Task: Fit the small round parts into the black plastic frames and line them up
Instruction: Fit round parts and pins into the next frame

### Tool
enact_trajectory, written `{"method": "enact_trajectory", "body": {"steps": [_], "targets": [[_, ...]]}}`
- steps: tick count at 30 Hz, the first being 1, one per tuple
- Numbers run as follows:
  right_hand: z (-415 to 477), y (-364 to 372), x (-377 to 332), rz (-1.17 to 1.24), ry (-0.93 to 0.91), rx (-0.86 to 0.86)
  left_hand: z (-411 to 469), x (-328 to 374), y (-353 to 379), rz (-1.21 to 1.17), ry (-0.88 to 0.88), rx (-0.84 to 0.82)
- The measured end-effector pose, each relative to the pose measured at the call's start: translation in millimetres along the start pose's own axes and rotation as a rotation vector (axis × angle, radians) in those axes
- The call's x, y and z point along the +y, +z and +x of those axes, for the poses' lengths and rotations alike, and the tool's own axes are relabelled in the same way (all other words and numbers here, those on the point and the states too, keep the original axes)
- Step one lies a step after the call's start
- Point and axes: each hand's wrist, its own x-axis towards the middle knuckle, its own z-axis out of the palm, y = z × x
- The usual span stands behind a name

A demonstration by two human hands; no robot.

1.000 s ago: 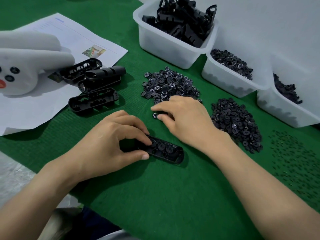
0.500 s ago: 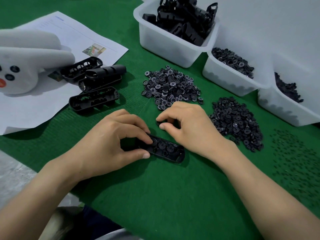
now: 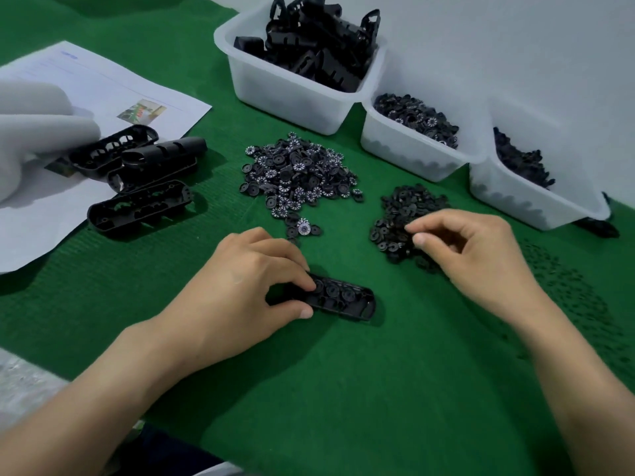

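A black plastic frame [image 3: 345, 299] lies on the green mat with round parts seated in its pockets. My left hand [image 3: 247, 293] grips its left end between thumb and fingers. My right hand [image 3: 474, 255] is over the pile of plain black round parts [image 3: 402, 211], its fingers curled, with thumb and forefinger pinching a part at the pile's near edge. A second pile of round parts with white markings [image 3: 295, 173] lies behind the frame, and a few strays [image 3: 304, 228] trail toward my left hand.
Three more black frames [image 3: 137, 207] lie at the left, partly on a white paper sheet [image 3: 103, 87] beside a white padded object [image 3: 34, 142]. Three white bins stand at the back: frames [image 3: 299, 87], round parts [image 3: 405, 149], dark parts [image 3: 536, 201]. Tiny black pieces [image 3: 567, 286] are scattered at right.
My right hand has left the spot by the frame and the marked pile and moved right to the plain black pile. My left hand still holds the frame in place.
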Motion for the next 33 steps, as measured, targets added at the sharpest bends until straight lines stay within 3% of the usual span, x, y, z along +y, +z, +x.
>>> {"method": "enact_trajectory", "body": {"steps": [7, 12, 16, 22, 28, 33], "targets": [[-19.0, -3.6, 22.2, -0.099, 0.032, -0.089, 15.7, 34.7, 35.6, -0.039, 0.04, -0.075], [-8.6, 3.9, 19.7, -0.256, -0.139, -0.017, 24.2, 46.4, 48.2, -0.086, 0.041, -0.078], [5.2, 12.3, 15.5, -0.332, -0.142, -0.191, 23.3, 40.4, 46.0, -0.152, 0.029, -0.089], [-20.8, 8.7, 16.6, -0.206, -0.205, -0.237, 19.0, 34.8, 41.6, -0.163, 0.028, -0.088], [-37.7, -4.5, 24.9, -0.051, -0.067, -0.118, 19.5, 37.3, 41.7, -0.153, 0.025, -0.085], [-43.7, -3.2, 21.1, -0.048, -0.049, -0.175, 19.3, 37.8, 42.1, -0.145, 0.029, -0.082]]}}
